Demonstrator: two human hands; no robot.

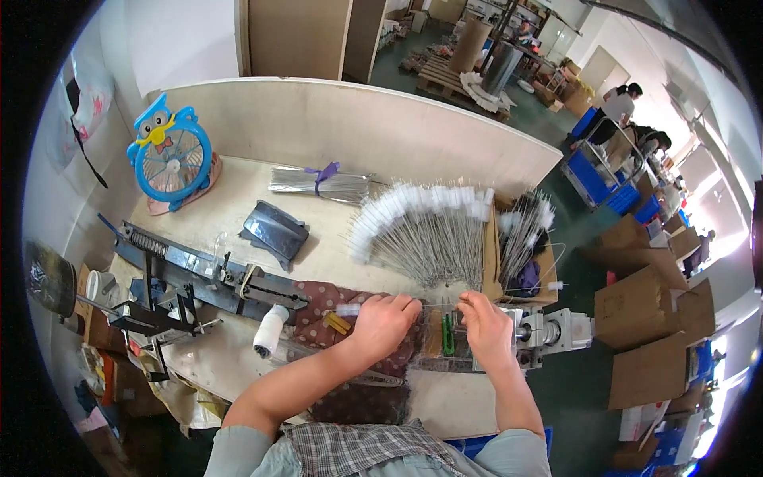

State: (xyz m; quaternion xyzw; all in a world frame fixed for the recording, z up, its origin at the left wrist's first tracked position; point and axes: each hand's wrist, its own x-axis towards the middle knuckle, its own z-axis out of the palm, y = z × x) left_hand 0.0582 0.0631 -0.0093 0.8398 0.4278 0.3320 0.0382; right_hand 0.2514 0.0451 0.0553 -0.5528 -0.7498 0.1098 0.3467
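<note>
My left hand (pixel 387 326) is closed around a thin wire brush. Its whitish bristle head (pixel 347 309) sticks out to the left of that hand, over a brown polka-dot cloth (pixel 318 298). The bare wire stem (pixel 437 305) runs across to my right hand (pixel 486 330), whose fingers pinch its other end. Under the stem lie a green-handled tool (pixel 448 334) and a wooden-looking block. Just right of my right hand is a metal chuck-like machine (pixel 556 329) at the table's edge. Two yellow pieces (pixel 337 323) rest on the cloth below the bristle head.
Beyond my hands lies a large fan of white-tipped wire brushes (pixel 429 230), beside a cardboard box (pixel 544 274) holding more. A purple-tied wire bundle (pixel 319 184), a blue fan (pixel 172 163) and a long dark metal fixture (pixel 199 274) with a white spool (pixel 271 331) stand around.
</note>
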